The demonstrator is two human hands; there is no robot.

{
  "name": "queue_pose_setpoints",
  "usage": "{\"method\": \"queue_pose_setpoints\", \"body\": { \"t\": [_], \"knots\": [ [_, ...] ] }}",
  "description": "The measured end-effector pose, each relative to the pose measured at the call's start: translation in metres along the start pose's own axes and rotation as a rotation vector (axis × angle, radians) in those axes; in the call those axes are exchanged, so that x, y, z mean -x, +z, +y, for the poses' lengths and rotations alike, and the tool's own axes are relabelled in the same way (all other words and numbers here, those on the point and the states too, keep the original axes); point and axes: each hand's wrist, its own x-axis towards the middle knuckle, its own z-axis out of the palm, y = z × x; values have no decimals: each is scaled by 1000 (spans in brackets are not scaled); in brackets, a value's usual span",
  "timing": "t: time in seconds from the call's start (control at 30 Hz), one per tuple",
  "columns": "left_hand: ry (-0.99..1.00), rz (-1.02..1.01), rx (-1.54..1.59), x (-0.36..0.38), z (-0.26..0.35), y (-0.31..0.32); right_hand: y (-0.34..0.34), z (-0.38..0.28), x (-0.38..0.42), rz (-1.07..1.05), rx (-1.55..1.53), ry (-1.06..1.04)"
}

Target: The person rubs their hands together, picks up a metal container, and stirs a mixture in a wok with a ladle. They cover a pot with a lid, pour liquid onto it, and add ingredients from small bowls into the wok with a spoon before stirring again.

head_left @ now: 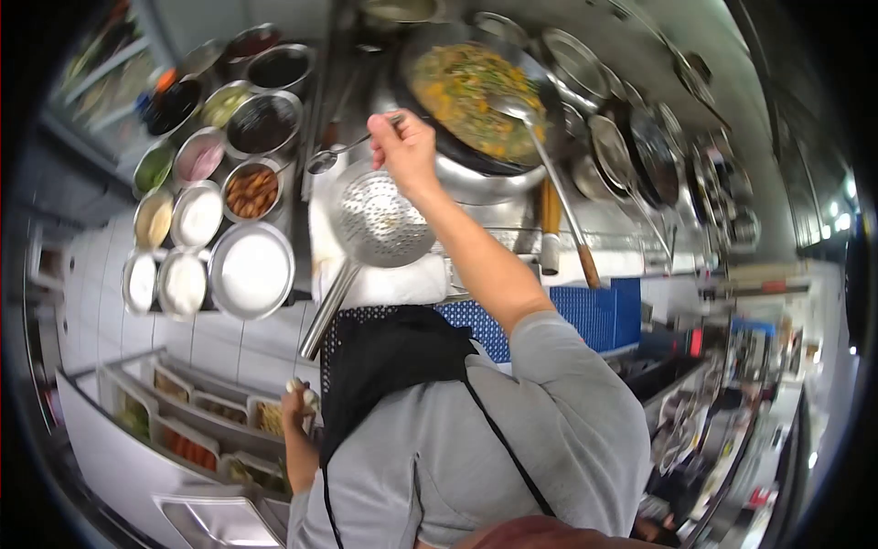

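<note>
My right hand [402,151] is closed around the thin handle of a small metal spoon [322,163], its bowl pointing left toward the seasoning containers. Just below this hand a perforated metal strainer [384,220] lies on a white cloth [402,284], small bits in its bowl. Beyond the hand is a dark wok [412,96] of yellow and green chopped food [466,87]. A long-handled ladle [553,174] rests in it. Low at my left side, my left hand [297,403] is closed on something small and whitish; its kind is not clear.
Metal bowls of sauces, powders and brown pieces [251,192] crowd the left counter. Food bins [192,444] stand lower left. A wooden-handled tool [550,224] lies right of the wok. Pans [608,151] and strainers line the right side. A blue perforated mat [585,316] borders the counter.
</note>
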Motion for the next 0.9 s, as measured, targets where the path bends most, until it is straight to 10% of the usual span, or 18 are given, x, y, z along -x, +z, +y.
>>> {"method": "queue_pose_setpoints", "body": {
  "t": [0.23, 0.5, 0.9],
  "knots": [
    [49, -83, -274, 1, 12, 20, -204, -141, -43, 407, 350, -395],
    [144, 20, -260, 77, 42, 85, -493, -119, -177, 903, 282, -352],
    [-62, 222, -177, 218, 34, 167, -598, -44, -301, 414, 1603, 149]
  ]
}}
